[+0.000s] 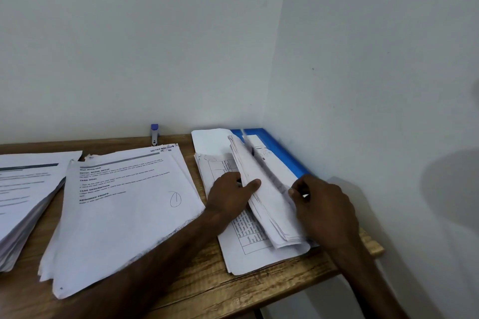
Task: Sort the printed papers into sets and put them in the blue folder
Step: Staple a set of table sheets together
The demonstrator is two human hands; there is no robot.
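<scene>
A blue folder [282,155] lies at the table's far right against the wall, mostly covered by printed papers. A thick bundle of sheets [261,204] is lifted on edge over it. My left hand [230,194] rests on the flat sheets [246,235] below, its thumb pressing the raised bundle's left face. On the bundle's right side, my right hand [324,210] curls its fingers round the bundle's edge. A second stack of printed papers [124,202] lies in the table's middle, a third [23,194] at the left.
A stapler [154,134] with a purple top stands at the back by the wall. The wooden table [207,287] ends at the right near the wall corner; its front edge runs below my forearms.
</scene>
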